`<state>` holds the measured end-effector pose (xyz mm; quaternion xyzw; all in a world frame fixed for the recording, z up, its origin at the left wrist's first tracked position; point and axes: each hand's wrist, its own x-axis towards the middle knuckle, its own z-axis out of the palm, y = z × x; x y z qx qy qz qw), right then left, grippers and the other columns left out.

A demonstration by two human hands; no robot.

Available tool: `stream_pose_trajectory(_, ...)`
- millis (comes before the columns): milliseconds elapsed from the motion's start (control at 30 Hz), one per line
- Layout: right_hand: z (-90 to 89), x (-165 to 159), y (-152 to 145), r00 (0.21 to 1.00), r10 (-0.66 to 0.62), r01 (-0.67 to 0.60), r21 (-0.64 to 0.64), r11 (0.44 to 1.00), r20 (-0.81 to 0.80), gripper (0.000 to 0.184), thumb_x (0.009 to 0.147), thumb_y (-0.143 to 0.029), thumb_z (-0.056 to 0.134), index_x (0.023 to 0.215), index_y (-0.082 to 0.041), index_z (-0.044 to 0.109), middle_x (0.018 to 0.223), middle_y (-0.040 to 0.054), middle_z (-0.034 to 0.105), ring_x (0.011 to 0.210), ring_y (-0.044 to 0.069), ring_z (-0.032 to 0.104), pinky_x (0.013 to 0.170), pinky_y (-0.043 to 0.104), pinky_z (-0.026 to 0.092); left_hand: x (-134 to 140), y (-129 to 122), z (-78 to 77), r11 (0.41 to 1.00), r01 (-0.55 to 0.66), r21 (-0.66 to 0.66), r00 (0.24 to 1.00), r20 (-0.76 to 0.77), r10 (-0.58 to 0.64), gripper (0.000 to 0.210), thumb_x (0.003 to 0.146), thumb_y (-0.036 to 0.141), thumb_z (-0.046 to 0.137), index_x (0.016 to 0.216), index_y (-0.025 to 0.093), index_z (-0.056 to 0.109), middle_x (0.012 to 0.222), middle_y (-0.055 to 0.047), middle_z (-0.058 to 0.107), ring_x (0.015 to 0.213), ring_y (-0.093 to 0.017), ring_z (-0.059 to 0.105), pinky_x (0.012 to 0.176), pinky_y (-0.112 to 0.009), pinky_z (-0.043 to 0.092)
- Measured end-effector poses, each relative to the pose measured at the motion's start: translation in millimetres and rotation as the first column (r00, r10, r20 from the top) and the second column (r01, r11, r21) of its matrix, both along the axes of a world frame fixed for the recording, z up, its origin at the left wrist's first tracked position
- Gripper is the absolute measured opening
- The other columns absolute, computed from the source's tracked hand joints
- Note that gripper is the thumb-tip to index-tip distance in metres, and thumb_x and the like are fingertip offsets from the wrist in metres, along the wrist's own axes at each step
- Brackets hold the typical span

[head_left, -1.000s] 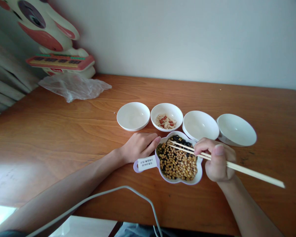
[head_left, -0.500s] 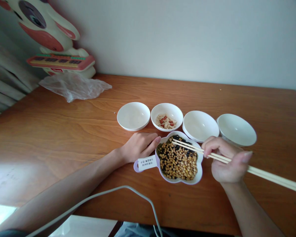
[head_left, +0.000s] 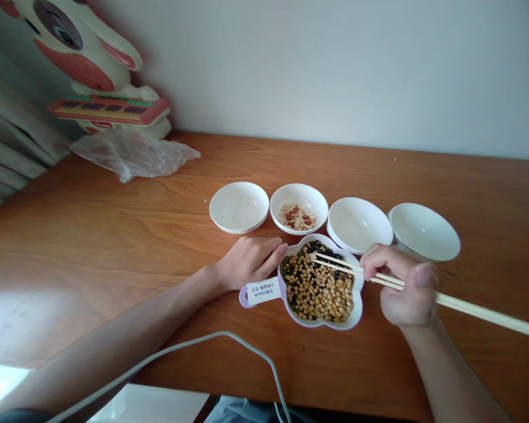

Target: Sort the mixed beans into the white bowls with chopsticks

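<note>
On dish, "38&39" label, left hand curled, hold unclear, right hand round chopsticks.

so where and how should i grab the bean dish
Probably pinch the handle, coming from the left: it juts out that way from the dish, clear of the beans, with the left hand close by. The chopsticks cross the dish's right side.

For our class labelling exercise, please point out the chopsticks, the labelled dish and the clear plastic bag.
Chopsticks (head_left: 485, 314), head view: on the thicker rear shafts.
Labelled dish (head_left: 358, 302), head view: on its wall, picture right.
Clear plastic bag (head_left: 139, 158), head view: on its crumpled middle.
</note>
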<state>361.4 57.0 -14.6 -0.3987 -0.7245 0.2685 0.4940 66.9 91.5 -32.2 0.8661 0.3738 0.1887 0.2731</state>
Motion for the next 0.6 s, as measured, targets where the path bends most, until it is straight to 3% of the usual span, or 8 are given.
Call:
stream_pose_trajectory(200, -2.6, -2.4, 0.8, 1.000, 0.029, -0.029, 0.043, 0.999, 0.003, 0.068, 0.105, -0.061, 0.021, 0.065, -0.022, 0.060, 0.061, 0.0044, 0.061, 0.054, 0.018, 0.056, 0.055, 0.035, 0.037, -0.1, 0.0, -0.8, 1.000, -0.001, -0.005, 1.000, 0.004, 0.001, 0.040, 0.112, 0.034, 0.030, 0.080, 0.019, 0.047, 0.073, 0.001, 0.057, 0.062, -0.011, 0.047, 0.064, -0.029, 0.035)
stream_pose_trajectory(433, -1.8, -6.4, -0.2, 0.999, -0.007, 0.016, 0.208, 0.978, -0.043, 0.061, 0.108, -0.044, 0.029, 0.065, -0.021, 0.066, 0.059, 0.0043, 0.063, 0.054, 0.018, 0.061, 0.052, 0.034, 0.040, -0.1, 0.2, -1.4, 1.000, 0.000, 0.016, 1.000, -0.003, 0.000, 0.040, 0.112, 0.034, 0.030, 0.079, 0.019, 0.047, 0.072, 0.001, 0.056, 0.061, -0.011, 0.046, 0.063, -0.029, 0.034)
stream_pose_trajectory(600, 1.2, -8.2, -3.3, 0.995, -0.054, 0.075, 0.285, 0.956, -0.080, 0.065, 0.108, -0.050, 0.029, 0.064, -0.022, 0.067, 0.056, 0.0046, 0.063, 0.050, 0.018, 0.061, 0.047, 0.034, 0.039, -0.3, 0.1, -0.7, 1.000, -0.002, 0.023, 1.000, -0.004, 0.002, 0.040, 0.112, 0.034, 0.031, 0.079, 0.019, 0.047, 0.072, 0.001, 0.057, 0.060, -0.011, 0.046, 0.063, -0.029, 0.034)
